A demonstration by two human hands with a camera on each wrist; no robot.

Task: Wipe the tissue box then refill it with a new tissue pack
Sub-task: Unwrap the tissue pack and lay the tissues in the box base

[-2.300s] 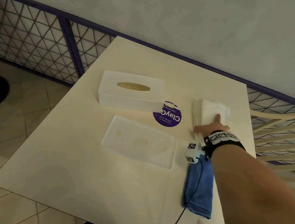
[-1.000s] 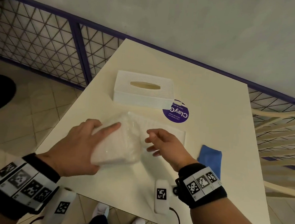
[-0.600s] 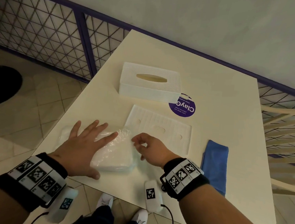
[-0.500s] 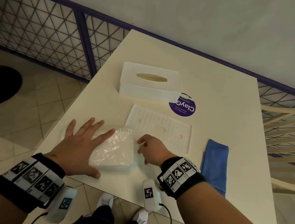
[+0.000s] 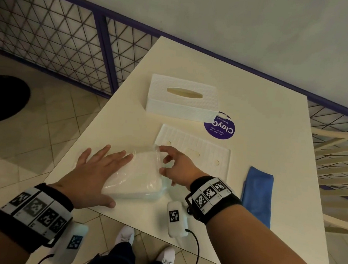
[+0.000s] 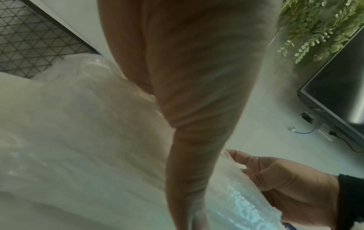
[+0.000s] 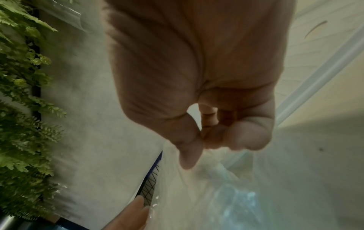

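Observation:
A tissue pack in clear plastic wrap lies at the near edge of the table. My left hand presses flat on its left part with straight fingers. At the pack's right end my right hand pinches the plastic wrap between thumb and fingers. The wrap and the right hand also show in the left wrist view. The white tissue box cover stands further back, its slot facing up. Its flat white base plate lies between cover and pack.
A folded blue cloth lies on the table right of my right wrist. A round purple sticker sits beside the box cover. A purple mesh fence runs behind and left. Chair slats stand at the right.
The pack came from the far right of the table to the near edge. My left hand flattened on it; my right hand rose from low beside the pack to pinch the wrap's upper right corner.

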